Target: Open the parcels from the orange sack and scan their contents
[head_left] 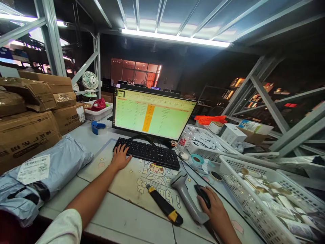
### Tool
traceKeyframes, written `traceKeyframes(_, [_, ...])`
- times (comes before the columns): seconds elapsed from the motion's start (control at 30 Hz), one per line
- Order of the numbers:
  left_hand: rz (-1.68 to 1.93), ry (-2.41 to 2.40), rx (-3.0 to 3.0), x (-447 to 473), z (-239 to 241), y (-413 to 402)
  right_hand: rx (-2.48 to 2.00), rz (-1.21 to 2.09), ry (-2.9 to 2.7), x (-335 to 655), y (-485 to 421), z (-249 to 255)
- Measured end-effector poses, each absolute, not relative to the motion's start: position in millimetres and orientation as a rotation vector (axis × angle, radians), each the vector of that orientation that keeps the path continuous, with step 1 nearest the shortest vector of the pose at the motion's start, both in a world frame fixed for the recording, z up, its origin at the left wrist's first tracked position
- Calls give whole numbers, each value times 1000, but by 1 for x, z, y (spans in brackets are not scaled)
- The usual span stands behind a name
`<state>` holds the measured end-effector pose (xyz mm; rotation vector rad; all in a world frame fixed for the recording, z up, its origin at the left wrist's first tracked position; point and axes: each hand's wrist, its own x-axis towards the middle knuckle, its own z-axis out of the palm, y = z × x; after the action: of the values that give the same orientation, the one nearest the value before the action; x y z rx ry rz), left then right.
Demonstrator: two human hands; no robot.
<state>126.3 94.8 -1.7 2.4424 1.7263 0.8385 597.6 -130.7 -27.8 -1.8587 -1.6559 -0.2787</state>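
My left hand lies with its fingers spread on the left end of a black keyboard. A black computer mouse is under my right hand, whose fingers wrap round it. Just left of that hand, a grey barcode scanner lies on the printed desk mat. Beside the scanner is a black and yellow utility knife. Behind the keyboard stands a lit monitor showing a spreadsheet with an orange column.
Cardboard boxes and a grey wrapped parcel fill the left side. A blue tape dispenser sits near them. On the right are a white basket of small packages, a plastic bottle and a teal tape roll.
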Motion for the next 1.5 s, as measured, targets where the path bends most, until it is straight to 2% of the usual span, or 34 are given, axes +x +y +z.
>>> traceKeyframes(0.53, [774, 1759, 2464, 126, 4, 93, -2040, -455, -1583, 587, -137, -21])
traceKeyframes(1.5, [623, 1750, 2492, 128, 14, 87, -2080, -422, -1580, 583, -141, -17])
